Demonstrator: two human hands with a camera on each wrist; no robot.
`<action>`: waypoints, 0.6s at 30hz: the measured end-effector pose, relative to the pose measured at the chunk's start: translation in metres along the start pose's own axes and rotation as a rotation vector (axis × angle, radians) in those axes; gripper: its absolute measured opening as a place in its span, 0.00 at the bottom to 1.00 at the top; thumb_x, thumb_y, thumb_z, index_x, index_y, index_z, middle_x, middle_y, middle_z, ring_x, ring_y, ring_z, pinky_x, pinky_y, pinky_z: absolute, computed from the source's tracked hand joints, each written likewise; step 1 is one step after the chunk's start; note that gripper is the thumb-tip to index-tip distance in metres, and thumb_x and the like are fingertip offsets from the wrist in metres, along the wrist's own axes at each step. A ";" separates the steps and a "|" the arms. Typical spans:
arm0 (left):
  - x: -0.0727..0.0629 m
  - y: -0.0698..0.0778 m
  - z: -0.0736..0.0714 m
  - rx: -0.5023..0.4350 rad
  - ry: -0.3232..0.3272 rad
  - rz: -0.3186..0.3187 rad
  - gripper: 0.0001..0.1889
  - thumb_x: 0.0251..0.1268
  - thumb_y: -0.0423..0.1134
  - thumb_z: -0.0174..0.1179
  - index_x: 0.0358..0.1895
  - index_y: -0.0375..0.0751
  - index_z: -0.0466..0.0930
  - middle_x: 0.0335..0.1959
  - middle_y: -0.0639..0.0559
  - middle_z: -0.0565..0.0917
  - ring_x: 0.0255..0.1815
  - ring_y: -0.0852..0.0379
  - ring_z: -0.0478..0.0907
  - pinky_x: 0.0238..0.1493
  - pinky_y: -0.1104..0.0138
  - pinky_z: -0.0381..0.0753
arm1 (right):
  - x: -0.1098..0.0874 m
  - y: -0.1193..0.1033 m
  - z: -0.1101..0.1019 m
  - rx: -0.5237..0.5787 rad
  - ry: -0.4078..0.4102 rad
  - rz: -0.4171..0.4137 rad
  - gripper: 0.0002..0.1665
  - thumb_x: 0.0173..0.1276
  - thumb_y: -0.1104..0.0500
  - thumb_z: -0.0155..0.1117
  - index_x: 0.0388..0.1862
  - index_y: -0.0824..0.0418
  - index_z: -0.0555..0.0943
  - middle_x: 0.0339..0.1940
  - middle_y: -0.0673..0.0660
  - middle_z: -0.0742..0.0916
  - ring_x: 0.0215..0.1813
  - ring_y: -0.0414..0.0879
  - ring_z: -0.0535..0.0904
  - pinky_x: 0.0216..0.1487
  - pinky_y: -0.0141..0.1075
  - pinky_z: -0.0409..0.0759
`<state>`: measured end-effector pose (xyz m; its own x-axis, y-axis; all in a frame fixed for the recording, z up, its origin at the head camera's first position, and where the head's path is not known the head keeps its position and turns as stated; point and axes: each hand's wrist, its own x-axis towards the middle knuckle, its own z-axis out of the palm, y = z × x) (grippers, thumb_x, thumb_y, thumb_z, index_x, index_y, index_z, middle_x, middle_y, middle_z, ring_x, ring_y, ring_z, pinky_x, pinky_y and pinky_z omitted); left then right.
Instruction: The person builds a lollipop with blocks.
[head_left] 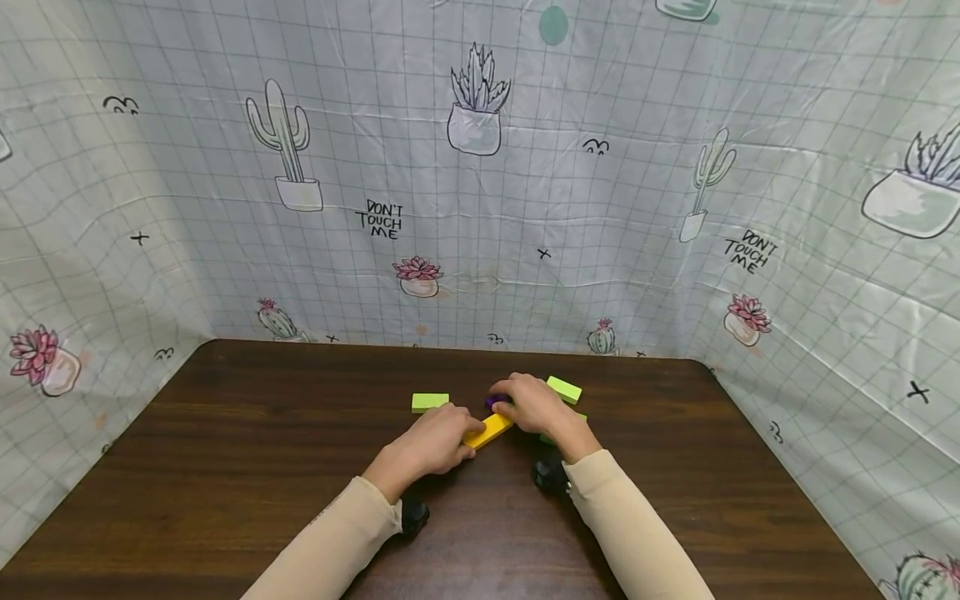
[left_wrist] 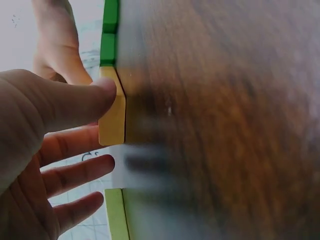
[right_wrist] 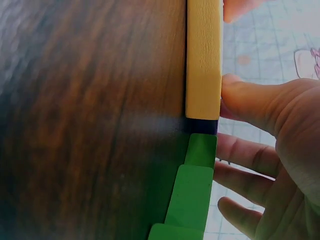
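My left hand [head_left: 433,437] pinches the left end of a yellow block [head_left: 489,430] that lies flat on the dark wooden table. In the left wrist view its thumb [left_wrist: 80,102] presses the near face, with the other fingers spread behind. Just beyond the yellow block's far end, my right hand [head_left: 536,407] holds a small purple block [head_left: 493,402] between thumb and index finger. The right thumb [right_wrist: 245,95] is right by the yellow block's edge in the right wrist view. Green blocks [right_wrist: 190,195] line up beside the purple one, partly hidden by the right hand in the head view.
One lime-green block [head_left: 430,402] lies beyond the left hand, another lime-green block [head_left: 564,389] past the right hand. A patterned cloth [head_left: 480,208] hangs around the back and sides of the table [head_left: 225,450]. Dark wrist cameras [head_left: 550,473] sit beneath both wrists.
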<state>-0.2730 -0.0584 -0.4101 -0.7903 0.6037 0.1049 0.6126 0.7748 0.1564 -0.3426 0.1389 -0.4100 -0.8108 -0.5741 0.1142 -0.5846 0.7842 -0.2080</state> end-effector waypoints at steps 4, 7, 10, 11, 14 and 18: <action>0.000 0.001 0.000 0.029 -0.002 0.006 0.18 0.60 0.44 0.66 0.53 0.46 0.83 0.39 0.53 0.81 0.36 0.58 0.72 0.43 0.65 0.75 | 0.000 0.000 0.001 0.002 -0.001 0.006 0.17 0.68 0.54 0.62 0.54 0.56 0.82 0.46 0.54 0.83 0.48 0.49 0.78 0.51 0.44 0.75; -0.002 0.001 -0.002 0.031 -0.003 0.011 0.18 0.59 0.43 0.67 0.53 0.45 0.83 0.39 0.53 0.81 0.36 0.58 0.73 0.44 0.65 0.77 | 0.001 0.001 0.002 0.003 0.001 0.011 0.17 0.68 0.54 0.62 0.54 0.56 0.82 0.46 0.54 0.84 0.49 0.50 0.78 0.52 0.45 0.75; -0.006 0.002 -0.004 0.028 -0.006 0.019 0.17 0.59 0.42 0.67 0.52 0.45 0.83 0.39 0.53 0.81 0.37 0.58 0.75 0.44 0.64 0.77 | 0.001 0.002 0.003 0.014 0.001 0.019 0.17 0.68 0.54 0.63 0.54 0.56 0.82 0.47 0.54 0.83 0.49 0.50 0.78 0.52 0.45 0.76; -0.008 0.002 -0.005 0.028 -0.009 0.021 0.17 0.59 0.42 0.67 0.51 0.45 0.83 0.39 0.53 0.81 0.37 0.58 0.75 0.45 0.63 0.77 | 0.001 0.002 0.003 0.019 -0.001 0.022 0.17 0.68 0.54 0.63 0.54 0.56 0.82 0.47 0.54 0.83 0.49 0.49 0.78 0.53 0.45 0.76; -0.014 0.003 -0.006 0.017 -0.015 0.029 0.17 0.58 0.42 0.68 0.51 0.44 0.84 0.39 0.53 0.82 0.37 0.58 0.75 0.44 0.63 0.77 | 0.001 0.003 0.003 0.041 -0.009 0.033 0.18 0.67 0.54 0.64 0.54 0.56 0.82 0.47 0.54 0.83 0.49 0.49 0.78 0.53 0.44 0.76; -0.022 0.002 -0.008 0.019 -0.007 0.038 0.17 0.56 0.43 0.69 0.49 0.43 0.84 0.37 0.54 0.81 0.34 0.58 0.73 0.42 0.64 0.76 | 0.001 0.003 0.002 0.058 -0.022 0.053 0.18 0.67 0.54 0.64 0.55 0.57 0.81 0.48 0.54 0.83 0.50 0.48 0.78 0.54 0.44 0.75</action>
<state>-0.2539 -0.0715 -0.4044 -0.7662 0.6343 0.1033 0.6426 0.7544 0.1342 -0.3453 0.1404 -0.4128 -0.8394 -0.5375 0.0806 -0.5375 0.7991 -0.2692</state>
